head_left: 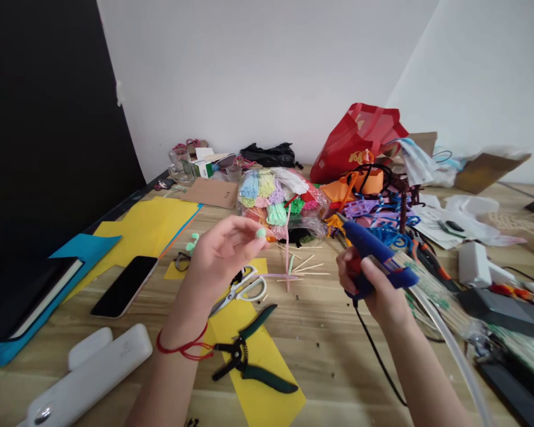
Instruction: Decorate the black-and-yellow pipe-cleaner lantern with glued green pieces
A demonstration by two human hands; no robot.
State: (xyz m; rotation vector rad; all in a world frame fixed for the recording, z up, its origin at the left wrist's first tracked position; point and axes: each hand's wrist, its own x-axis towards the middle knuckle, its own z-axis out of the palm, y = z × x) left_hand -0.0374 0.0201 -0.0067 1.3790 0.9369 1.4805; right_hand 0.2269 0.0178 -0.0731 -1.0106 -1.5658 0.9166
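Observation:
My left hand (pixel 229 249) pinches a small mint-green piece (pixel 261 233) between thumb and fingertips, above the white-handled scissors (pixel 244 289). In my right hand (pixel 373 284) is a blue glue gun (pixel 373 246), its nozzle pointing up and to the left and a glue stick trailing from its back. Between the hands, pink stems (pixel 287 255) and thin wooden sticks (pixel 309 268) lie on the table. More mint-green pieces (pixel 192 241) rest left of my left wrist.
Green-handled pliers (pixel 267 379) lie on yellow paper (pixel 249 332) in front. A phone (pixel 124 286) and a white device (pixel 93 379) are at left. Bagged colourful stems (pixel 275 196), a red bag (pixel 360 142) and orange-handled pliers (pixel 431 261) stand or lie behind and right.

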